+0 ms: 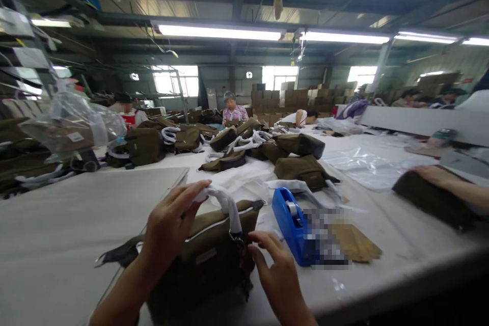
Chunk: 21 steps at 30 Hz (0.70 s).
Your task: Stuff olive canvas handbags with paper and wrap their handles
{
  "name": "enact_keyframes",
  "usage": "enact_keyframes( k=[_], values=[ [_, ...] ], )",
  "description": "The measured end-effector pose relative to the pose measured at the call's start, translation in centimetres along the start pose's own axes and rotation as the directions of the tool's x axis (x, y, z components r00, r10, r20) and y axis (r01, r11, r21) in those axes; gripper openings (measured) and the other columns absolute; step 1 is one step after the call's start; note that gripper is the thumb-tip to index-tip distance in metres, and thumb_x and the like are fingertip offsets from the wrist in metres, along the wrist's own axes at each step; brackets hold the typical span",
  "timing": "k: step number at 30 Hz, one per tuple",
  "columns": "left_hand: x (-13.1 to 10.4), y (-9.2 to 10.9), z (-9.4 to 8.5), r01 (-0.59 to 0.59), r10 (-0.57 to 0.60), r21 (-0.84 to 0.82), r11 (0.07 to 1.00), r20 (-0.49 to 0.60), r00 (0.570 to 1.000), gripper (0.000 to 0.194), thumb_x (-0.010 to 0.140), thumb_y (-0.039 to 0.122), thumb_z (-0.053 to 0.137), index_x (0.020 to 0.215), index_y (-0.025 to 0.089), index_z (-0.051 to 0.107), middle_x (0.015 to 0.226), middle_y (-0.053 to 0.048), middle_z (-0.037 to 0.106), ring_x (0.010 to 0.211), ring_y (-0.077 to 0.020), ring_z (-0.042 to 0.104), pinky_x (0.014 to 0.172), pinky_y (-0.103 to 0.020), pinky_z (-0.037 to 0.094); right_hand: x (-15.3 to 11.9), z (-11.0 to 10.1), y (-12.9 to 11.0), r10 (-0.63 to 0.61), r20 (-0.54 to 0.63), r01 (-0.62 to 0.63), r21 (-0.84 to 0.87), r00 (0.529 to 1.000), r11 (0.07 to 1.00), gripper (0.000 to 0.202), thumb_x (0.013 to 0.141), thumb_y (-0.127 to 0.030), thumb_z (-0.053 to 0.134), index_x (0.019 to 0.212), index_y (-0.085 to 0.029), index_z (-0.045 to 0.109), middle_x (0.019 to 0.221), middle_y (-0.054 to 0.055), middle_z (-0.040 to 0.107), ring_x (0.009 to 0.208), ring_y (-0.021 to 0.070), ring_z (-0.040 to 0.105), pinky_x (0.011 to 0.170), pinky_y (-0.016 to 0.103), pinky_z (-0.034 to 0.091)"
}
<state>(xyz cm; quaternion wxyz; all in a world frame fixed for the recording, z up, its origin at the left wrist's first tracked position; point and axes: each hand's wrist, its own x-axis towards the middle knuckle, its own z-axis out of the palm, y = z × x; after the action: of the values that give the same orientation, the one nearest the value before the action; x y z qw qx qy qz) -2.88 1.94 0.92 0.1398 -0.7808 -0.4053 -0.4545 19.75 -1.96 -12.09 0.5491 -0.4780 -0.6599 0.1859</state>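
A dark olive handbag (202, 270) stands upright at the table's near edge, its silver zipper running along the top. Its handle (231, 209), wrapped in white padding, arches above the zipper. My left hand (166, 229) is closed on the left part of this handle. At the bag's right side, by the metal clasp (237, 238) and dangling dark hardware, is my right hand (277, 267). Its thumb and fingers are apart, with the fingertips close to the bag; whether they touch it is unclear. A blue tape dispenser (286, 224) stands just right of the bag.
Brown paper pieces (355, 242) lie beside the dispenser. More olive bags (303, 170) are heaped across the table (76, 224). At right, a co-worker's hand (433, 175) rests on another bag (435, 198). Clear plastic (367, 163) lies behind. Several people work farther back.
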Motion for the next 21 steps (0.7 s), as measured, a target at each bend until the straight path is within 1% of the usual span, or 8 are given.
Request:
enact_keyframes(
  k=[4, 6, 8, 10, 12, 15, 18, 21],
  values=[
    [-1.4, 0.7, 1.0, -0.017, 0.050, 0.223, 0.975, -0.145, 0.988, 0.048, 0.094, 0.014, 0.064, 0.141, 0.023, 0.058, 0.145, -0.015, 0.057, 0.137, -0.0332, 0.051, 0.114, -0.047, 0.042, -1.5, 1.3, 0.2, 0.055, 0.002, -0.055, 0.072, 0.998, 0.996, 0.027, 0.090, -0.018, 0.062, 0.116, -0.025, 0.065, 0.117, 0.007, 0.066, 0.104, 0.0226, 0.066, 0.088, 0.034, 0.059],
    [-3.6, 1.8, 1.3, -0.084, 0.144, 0.274, 0.958, -0.204, 0.968, 0.064, 0.086, 0.005, 0.070, 0.145, 0.025, 0.054, 0.148, -0.014, 0.054, 0.140, -0.0329, 0.047, 0.118, -0.047, 0.038, -1.7, 1.5, 0.3, 0.090, 0.019, -0.092, 0.103, 0.996, 0.990, 0.028, 0.088, -0.015, 0.062, 0.114, -0.024, 0.064, 0.114, 0.006, 0.065, 0.098, 0.0215, 0.067, 0.083, 0.033, 0.059],
    [-6.3, 3.0, 1.8, -0.192, 0.211, 0.143, 0.971, -0.130, 0.969, 0.064, 0.085, 0.001, 0.069, 0.143, 0.024, 0.054, 0.131, -0.009, 0.067, 0.125, -0.0227, 0.062, 0.112, -0.032, 0.046, -1.7, 1.4, 0.3, 0.130, 0.042, -0.134, 0.144, 0.991, 0.980, 0.026, 0.087, -0.015, 0.063, 0.111, -0.023, 0.064, 0.106, 0.005, 0.065, 0.091, 0.0197, 0.067, 0.078, 0.030, 0.060],
    [-9.0, 3.8, 2.9, -0.170, 0.171, -0.018, 0.985, 0.027, 0.985, 0.048, 0.092, 0.006, 0.062, 0.137, 0.021, 0.056, 0.118, -0.006, 0.073, 0.110, -0.0167, 0.070, 0.103, -0.023, 0.053, -1.8, 1.2, 0.1, 0.155, 0.059, -0.164, 0.204, 0.986, 0.965, 0.022, 0.086, -0.014, 0.064, 0.107, -0.021, 0.064, 0.101, 0.004, 0.064, 0.088, 0.0184, 0.067, 0.075, 0.027, 0.060],
    [-10.9, 4.2, 4.2, -0.058, 0.063, -0.035, 0.998, 0.163, 0.985, 0.037, 0.098, 0.017, 0.056, 0.135, 0.018, 0.055, 0.125, -0.010, 0.071, 0.113, -0.0188, 0.070, 0.100, -0.025, 0.056, -2.1, 1.0, 0.0, 0.154, 0.086, -0.172, 0.270, 0.984, 0.947, 0.020, 0.086, -0.012, 0.064, 0.104, -0.021, 0.065, 0.101, 0.005, 0.064, 0.091, 0.0181, 0.067, 0.074, 0.025, 0.059],
    [-12.0, 4.1, 5.7, -0.065, 0.055, 0.052, 0.996, 0.188, 0.981, 0.044, 0.100, 0.031, 0.056, 0.140, 0.015, 0.053, 0.135, -0.013, 0.066, 0.121, -0.0247, 0.066, 0.098, -0.031, 0.058, -2.6, 0.6, 0.5, 0.111, 0.193, -0.167, 0.302, 0.975, 0.939, 0.020, 0.086, -0.009, 0.063, 0.101, -0.021, 0.069, 0.106, 0.004, 0.069, 0.095, 0.0172, 0.069, 0.078, 0.022, 0.058],
    [-11.8, 3.4, 6.2, -0.147, 0.131, 0.079, 0.986, 0.174, 0.976, 0.042, 0.100, 0.032, 0.056, 0.139, 0.016, 0.057, 0.136, -0.012, 0.066, 0.121, -0.0261, 0.065, 0.099, -0.036, 0.058, -2.6, -0.6, 2.6, 0.126, 0.248, -0.140, 0.042, 0.960, 0.989, 0.020, 0.091, -0.012, 0.063, 0.105, -0.023, 0.073, 0.100, 0.001, 0.074, 0.086, 0.0147, 0.072, 0.079, 0.021, 0.057],
    [-11.6, 2.6, 5.9, -0.160, 0.157, 0.002, 0.987, 0.170, 0.973, 0.031, 0.100, 0.026, 0.056, 0.130, 0.022, 0.065, 0.136, -0.008, 0.067, 0.118, -0.0216, 0.067, 0.098, -0.031, 0.058, -1.7, -1.9, 5.7, 0.191, 0.155, -0.144, -0.274, 0.969, 0.951, 0.024, 0.096, -0.012, 0.056, 0.113, -0.019, 0.072, 0.106, 0.007, 0.074, 0.098, 0.0205, 0.071, 0.091, 0.030, 0.055]
  ],
)
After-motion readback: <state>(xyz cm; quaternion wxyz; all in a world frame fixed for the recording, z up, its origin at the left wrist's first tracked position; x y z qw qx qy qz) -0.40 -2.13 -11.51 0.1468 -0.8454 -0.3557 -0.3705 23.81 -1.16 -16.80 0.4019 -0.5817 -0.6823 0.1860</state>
